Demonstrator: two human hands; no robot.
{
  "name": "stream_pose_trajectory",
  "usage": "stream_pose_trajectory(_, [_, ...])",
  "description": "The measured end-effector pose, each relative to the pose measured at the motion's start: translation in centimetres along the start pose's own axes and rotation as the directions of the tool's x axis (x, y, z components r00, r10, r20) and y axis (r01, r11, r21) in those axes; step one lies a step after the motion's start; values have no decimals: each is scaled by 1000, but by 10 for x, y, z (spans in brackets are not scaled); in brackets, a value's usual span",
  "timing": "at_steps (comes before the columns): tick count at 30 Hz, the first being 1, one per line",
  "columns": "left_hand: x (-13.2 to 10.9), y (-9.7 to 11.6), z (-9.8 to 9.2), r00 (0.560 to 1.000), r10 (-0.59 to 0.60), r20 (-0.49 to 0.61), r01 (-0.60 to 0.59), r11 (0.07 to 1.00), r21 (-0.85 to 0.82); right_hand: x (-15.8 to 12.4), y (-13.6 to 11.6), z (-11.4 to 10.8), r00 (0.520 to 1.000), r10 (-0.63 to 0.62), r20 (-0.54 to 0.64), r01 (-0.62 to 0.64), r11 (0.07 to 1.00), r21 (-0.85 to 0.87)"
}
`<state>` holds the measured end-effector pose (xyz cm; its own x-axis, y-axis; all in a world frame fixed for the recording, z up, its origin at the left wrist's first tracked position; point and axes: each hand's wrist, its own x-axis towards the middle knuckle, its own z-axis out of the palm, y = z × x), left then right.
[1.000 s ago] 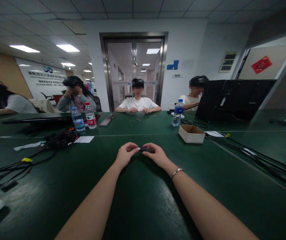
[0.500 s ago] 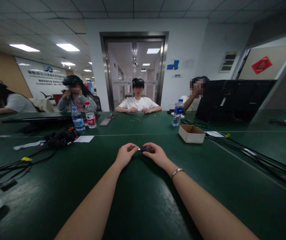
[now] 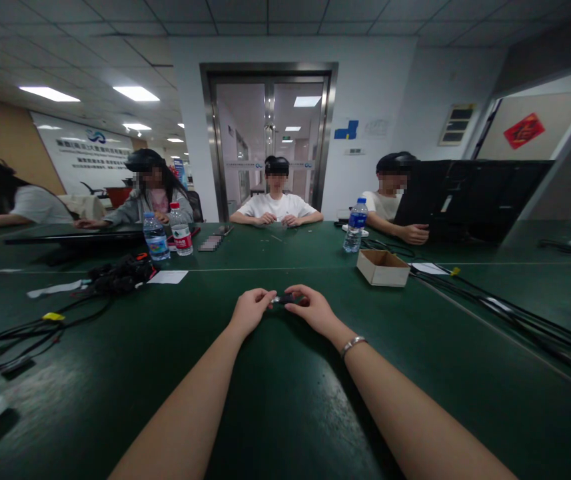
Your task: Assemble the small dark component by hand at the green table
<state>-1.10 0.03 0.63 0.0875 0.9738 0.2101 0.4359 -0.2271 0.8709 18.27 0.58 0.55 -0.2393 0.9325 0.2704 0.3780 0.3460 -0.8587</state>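
Note:
Close together over the green table (image 3: 285,373), my two hands meet at a small dark object with a silver end (image 3: 280,300). My right hand (image 3: 312,308) grips its black part between thumb and fingers. At the silver end, on the other side, the thumb and fingertips of my left hand (image 3: 252,310) are pinched together. The object is too small and too covered by fingers for its kind to show. A metal bracelet (image 3: 354,345) circles my right wrist.
An open cardboard box (image 3: 382,270) stands to the right, near a water bottle (image 3: 356,227). Two bottles, a blue-labelled one (image 3: 156,237) and a red-capped one (image 3: 181,232), stand left. Cables (image 3: 10,340) lie on both sides. A monitor (image 3: 470,200) and several people are across the table.
My left fingers have shifted slightly left, and more of the silver end shows. My right hand has hardly moved. Two people opposite have lowered their hands from their heads.

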Motion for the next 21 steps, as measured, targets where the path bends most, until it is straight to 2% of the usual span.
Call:
stream_pose_trajectory(8, [1,1,1,1000,-14,-20,15,998,55,0,0,0,1000,-22,4,22,1000,-16])
stream_pose_trajectory(15, [0,2,2,1000,-3,-17,2,998,-63,2,4,1,1000,-28,-1,28,1000,-4])
stream_pose_trajectory(21, [-4,6,0,1000,27,-9,-27,995,-99,1,1,0,1000,-20,-8,20,1000,-2])
